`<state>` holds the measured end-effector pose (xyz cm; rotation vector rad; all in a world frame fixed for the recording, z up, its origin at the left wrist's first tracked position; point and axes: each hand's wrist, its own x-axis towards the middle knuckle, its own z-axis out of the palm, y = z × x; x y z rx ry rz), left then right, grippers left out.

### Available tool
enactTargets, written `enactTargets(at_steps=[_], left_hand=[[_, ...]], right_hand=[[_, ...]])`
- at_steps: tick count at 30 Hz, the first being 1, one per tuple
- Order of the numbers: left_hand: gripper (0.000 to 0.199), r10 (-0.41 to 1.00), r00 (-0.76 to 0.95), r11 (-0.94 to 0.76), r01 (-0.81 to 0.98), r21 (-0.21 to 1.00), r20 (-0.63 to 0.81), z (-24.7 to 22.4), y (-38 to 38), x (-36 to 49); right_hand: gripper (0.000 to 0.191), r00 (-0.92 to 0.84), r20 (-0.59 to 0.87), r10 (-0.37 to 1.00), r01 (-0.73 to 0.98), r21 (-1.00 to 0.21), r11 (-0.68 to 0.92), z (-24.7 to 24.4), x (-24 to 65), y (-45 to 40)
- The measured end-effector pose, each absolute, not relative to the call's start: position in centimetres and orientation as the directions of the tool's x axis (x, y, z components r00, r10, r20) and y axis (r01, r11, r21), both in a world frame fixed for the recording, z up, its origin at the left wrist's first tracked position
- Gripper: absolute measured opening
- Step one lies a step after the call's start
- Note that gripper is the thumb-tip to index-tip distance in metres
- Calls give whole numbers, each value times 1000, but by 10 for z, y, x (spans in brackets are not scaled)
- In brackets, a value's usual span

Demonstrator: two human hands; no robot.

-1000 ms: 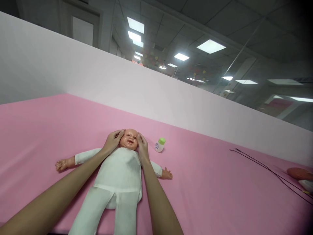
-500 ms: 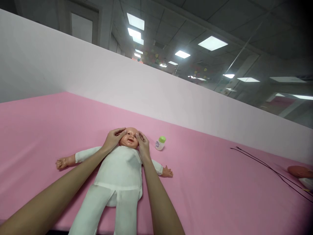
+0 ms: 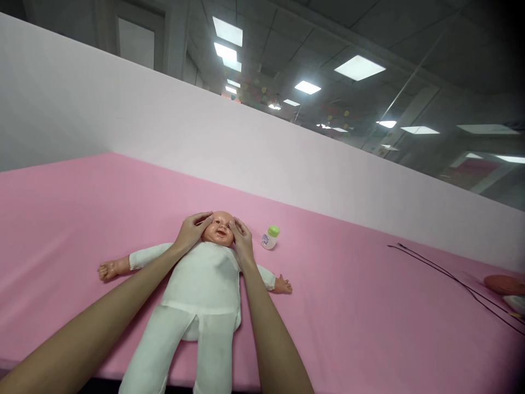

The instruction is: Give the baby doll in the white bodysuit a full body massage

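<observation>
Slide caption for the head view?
Left hand and right hand touch a doll's head on a pink surface, a green-capped bottle nearby.

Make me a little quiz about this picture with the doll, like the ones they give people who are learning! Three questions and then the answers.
1. Pick one: what colour is the cap on the bottle?
A) red
B) green
C) black

2. True or false: the doll is lying face down.

3. Fill the gap: the left hand and the right hand are on the two sides of the doll's ____.

Key:
1. B
2. False, it lies face up.
3. head
</observation>
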<state>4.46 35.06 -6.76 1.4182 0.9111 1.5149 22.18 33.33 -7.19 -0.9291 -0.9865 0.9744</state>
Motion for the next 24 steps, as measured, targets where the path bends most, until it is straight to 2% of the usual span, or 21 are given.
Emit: enactTargets(at_steps=[24], left_hand=[[54,914,3,-406,-60,912,407,-71,352,45]], right_hand=[[60,268,255,929,-149,-942,302,-68,218,329]])
